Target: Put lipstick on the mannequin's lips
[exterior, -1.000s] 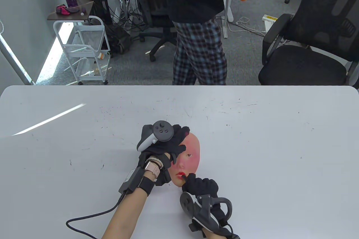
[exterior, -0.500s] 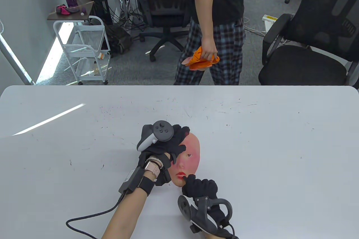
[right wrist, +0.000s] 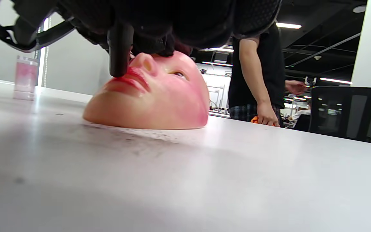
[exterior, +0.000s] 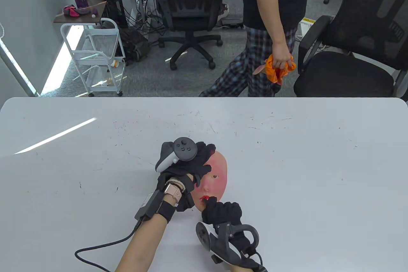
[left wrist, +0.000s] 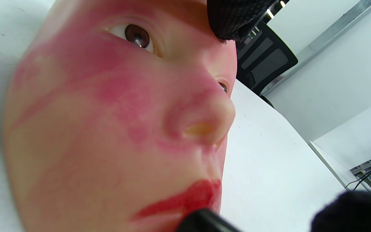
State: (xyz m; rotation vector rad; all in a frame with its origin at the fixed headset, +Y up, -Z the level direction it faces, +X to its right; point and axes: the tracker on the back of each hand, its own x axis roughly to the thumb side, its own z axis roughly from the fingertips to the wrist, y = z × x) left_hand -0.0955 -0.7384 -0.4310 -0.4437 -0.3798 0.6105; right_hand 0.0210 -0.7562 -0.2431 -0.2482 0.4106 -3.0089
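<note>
A pink mannequin face (exterior: 216,173) lies face up on the white table (exterior: 287,163), with red lips (exterior: 205,198). My left hand (exterior: 188,163) rests on its forehead and left side and holds it down. My right hand (exterior: 221,213) grips a black lipstick (right wrist: 118,54) whose tip touches the lips (right wrist: 130,79). In the left wrist view the lips (left wrist: 188,201) are smeared red, with the lipstick's black end (left wrist: 204,220) at the mouth. The cheeks show red stains.
A person in plaid trousers (exterior: 271,29) with an orange cloth (exterior: 280,69) stands beyond the table's far edge. Black office chairs (exterior: 350,45) and a white cart (exterior: 95,52) stand behind. A pink-filled clear cup (right wrist: 25,77) shows in the right wrist view.
My right hand has shifted a little left along the lips with the lipstick. The left hand and mask have not moved. The person behind has walked to the right.
</note>
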